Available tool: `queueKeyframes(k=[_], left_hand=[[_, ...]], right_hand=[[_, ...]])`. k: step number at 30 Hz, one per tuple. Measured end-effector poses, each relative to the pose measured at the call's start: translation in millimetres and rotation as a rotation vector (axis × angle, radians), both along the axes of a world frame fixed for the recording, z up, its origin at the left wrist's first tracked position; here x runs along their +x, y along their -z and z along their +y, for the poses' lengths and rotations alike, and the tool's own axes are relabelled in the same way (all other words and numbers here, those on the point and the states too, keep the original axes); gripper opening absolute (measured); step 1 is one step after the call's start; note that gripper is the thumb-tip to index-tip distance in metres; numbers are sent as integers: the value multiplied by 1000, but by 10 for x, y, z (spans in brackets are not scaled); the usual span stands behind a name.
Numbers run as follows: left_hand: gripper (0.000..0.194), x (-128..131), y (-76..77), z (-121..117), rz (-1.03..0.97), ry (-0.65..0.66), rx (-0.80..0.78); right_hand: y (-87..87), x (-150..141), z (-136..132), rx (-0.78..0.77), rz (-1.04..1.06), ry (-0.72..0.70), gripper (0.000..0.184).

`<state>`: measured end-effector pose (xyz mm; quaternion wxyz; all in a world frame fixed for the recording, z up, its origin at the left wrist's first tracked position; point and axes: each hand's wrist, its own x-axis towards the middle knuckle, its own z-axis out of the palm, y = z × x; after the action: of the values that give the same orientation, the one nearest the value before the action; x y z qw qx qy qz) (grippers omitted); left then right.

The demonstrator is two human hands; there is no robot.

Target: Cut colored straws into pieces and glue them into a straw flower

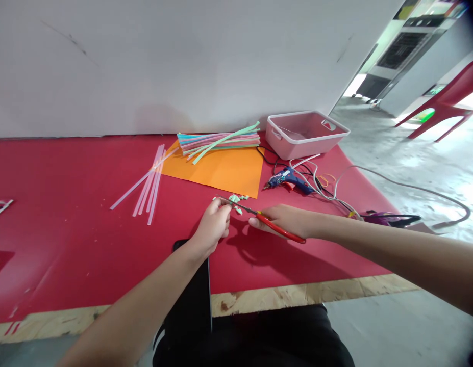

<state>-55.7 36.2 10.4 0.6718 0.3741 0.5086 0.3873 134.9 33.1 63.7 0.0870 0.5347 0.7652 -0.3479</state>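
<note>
My right hand (276,218) grips a pair of scissors (276,227) by the red handles. Their thin blades point left and reach the fingertips of my left hand (215,224). That hand is closed in a pinch; what lies between its fingers is mostly hidden, with only a speck of pale green at the tips. Just beyond the blades, several small pale green cut pieces (234,198) lie in a loose heap on the red tabletop (236,260).
An orange sheet (221,171) bears a pile of pastel strips (221,141). Several pink strips (150,191) lie to the left. A blue glue gun (290,179), tangled cables and a pink basket (305,148) are at right. A black phone-like slab (194,295) overhangs the front edge.
</note>
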Motion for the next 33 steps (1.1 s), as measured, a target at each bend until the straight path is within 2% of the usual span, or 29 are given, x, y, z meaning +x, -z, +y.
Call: queueKeyframes(k=[5, 10, 17, 26, 33], left_hand=[[12, -13, 28, 11, -7, 6, 3], [11, -16, 38, 16, -11, 6, 4], [12, -15, 23, 18, -24, 2, -21], [18, -24, 44, 16, -29, -3, -20], [11, -19, -3, -4, -54, 18, -9]], right_hand=[[7, -3, 8, 25, -38, -22, 70], [-2, 9, 32, -9, 40, -41, 67], [-29, -9, 47, 14, -23, -79, 69], [21, -2, 72, -32, -55, -32, 66], [-87, -13, 11, 9, -73, 40, 65]])
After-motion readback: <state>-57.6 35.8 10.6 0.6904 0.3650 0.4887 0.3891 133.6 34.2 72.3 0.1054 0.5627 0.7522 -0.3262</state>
